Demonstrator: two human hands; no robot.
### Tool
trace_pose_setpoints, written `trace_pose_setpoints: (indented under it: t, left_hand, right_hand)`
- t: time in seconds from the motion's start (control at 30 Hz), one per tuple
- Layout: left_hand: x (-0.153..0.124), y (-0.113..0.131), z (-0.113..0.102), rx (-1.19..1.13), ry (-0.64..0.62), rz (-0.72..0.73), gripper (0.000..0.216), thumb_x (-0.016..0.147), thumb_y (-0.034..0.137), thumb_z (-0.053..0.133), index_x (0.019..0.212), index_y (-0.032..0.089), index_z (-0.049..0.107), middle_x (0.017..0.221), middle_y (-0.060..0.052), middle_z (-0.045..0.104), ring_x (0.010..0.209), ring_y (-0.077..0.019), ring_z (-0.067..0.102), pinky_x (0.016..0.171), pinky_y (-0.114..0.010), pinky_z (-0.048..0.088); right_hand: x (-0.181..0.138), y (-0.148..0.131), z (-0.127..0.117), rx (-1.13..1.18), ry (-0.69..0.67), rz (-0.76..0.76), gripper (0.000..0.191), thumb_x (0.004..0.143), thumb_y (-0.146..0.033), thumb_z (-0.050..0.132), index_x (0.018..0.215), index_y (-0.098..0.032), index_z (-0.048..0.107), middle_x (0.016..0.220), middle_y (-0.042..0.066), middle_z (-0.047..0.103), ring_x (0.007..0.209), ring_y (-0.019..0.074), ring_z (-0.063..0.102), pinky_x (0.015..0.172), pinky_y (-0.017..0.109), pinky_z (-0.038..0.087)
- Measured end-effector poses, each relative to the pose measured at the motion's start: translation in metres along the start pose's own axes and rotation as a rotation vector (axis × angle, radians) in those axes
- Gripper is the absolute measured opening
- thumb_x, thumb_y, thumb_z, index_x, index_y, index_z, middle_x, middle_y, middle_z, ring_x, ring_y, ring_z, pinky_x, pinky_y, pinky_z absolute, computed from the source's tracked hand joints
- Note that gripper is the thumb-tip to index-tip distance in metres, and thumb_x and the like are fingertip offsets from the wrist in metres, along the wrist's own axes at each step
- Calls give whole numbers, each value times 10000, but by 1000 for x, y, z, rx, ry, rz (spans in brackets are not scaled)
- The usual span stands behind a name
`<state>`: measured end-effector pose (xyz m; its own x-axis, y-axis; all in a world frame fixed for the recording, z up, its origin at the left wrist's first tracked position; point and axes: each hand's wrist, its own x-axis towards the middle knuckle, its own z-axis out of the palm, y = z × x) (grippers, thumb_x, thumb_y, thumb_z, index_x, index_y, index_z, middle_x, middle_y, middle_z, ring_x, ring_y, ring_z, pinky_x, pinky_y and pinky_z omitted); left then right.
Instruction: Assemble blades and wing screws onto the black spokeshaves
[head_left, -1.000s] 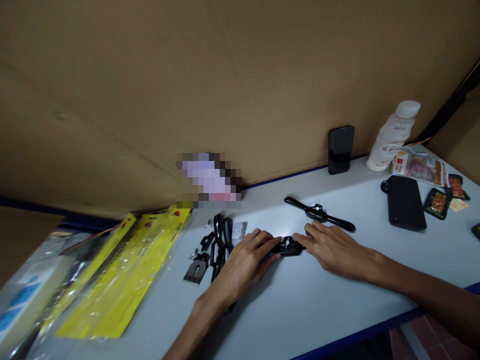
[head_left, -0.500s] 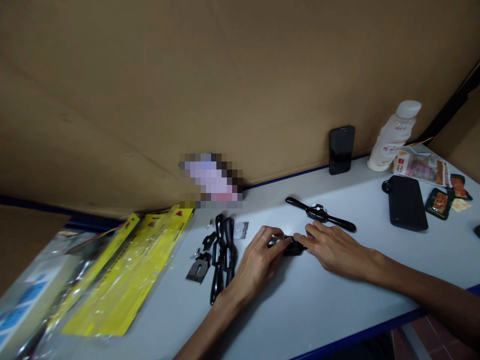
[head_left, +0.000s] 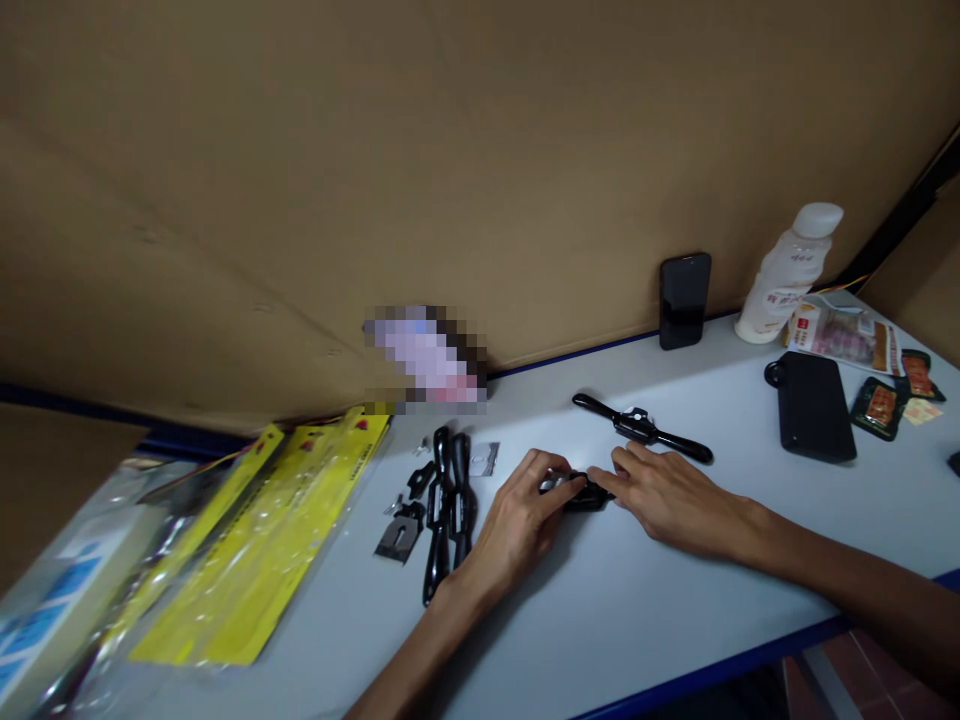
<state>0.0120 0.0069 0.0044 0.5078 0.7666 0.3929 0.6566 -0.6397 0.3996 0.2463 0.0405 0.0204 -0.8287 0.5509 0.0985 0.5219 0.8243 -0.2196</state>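
Both hands are closed on one black spokeshave (head_left: 589,494), low over the table; only its middle shows between them. My left hand (head_left: 525,505) grips its left side, thumb near the centre. From the right, my right hand (head_left: 652,490) pinches the other side with its fingertips. Fingers hide both handles. Just behind lies an assembled spokeshave (head_left: 641,428). Left of my left hand are two black spokeshave bodies (head_left: 439,515) side by side, with a slotted blade (head_left: 400,538), a black cap piece (head_left: 421,481), small screws (head_left: 394,505) and another blade (head_left: 484,459).
Yellow-backed plastic packages (head_left: 247,560) cover the table's left part. A phone (head_left: 685,300) leans on the cardboard wall (head_left: 480,180). At right are a white-capped bottle (head_left: 787,275), a black case-like object (head_left: 815,407) and snack packets (head_left: 847,335). A blurred item (head_left: 427,355) stands at the back.
Hardly anything differs. The view has shifted very slightly; both hands keep their hold on the spokeshave in the same place.
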Motion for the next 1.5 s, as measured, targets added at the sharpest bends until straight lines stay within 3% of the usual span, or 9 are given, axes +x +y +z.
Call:
trace_pose_setpoints:
  t: [0.37, 0.6, 1.13, 1.5]
  left_hand:
    - [-1, 5, -7, 27, -58, 42, 308, 927, 44, 495, 1134, 191, 670, 1008, -90, 608, 895, -202, 562, 715, -332, 530]
    - [-1, 24, -4, 27, -81, 105, 181, 935, 101, 542, 1093, 123, 627, 960, -95, 624, 857, -210, 536, 705, -351, 524]
    - [-11, 44, 13, 26, -1, 107, 117, 926, 77, 530, 1017, 101, 599, 867, -81, 626, 791, -202, 509, 688, -349, 545]
    - [-10, 45, 13, -57, 61, 113, 215, 881, -9, 494, 1054, 67, 598, 856, -108, 632, 758, -201, 491, 648, -342, 542]
  right_hand:
    - [0, 2, -12, -12, -65, 1, 543, 845, 38, 443, 1309, -212, 575, 1004, 89, 577, 916, 228, 524, 631, 312, 359]
    - [-1, 7, -18, 21, -81, -56, 443, 846, 39, 482, 1116, -224, 715, 964, 83, 582, 937, 234, 517, 688, 325, 404]
    - [1, 7, -21, 116, -153, -125, 319, 919, -13, 490, 1067, -173, 724, 1091, 111, 583, 1094, 237, 520, 911, 382, 489]
    - [1, 10, -16, 118, -129, -133, 291, 929, -45, 506, 1062, -169, 733, 1148, 128, 602, 1142, 246, 525, 952, 398, 490]
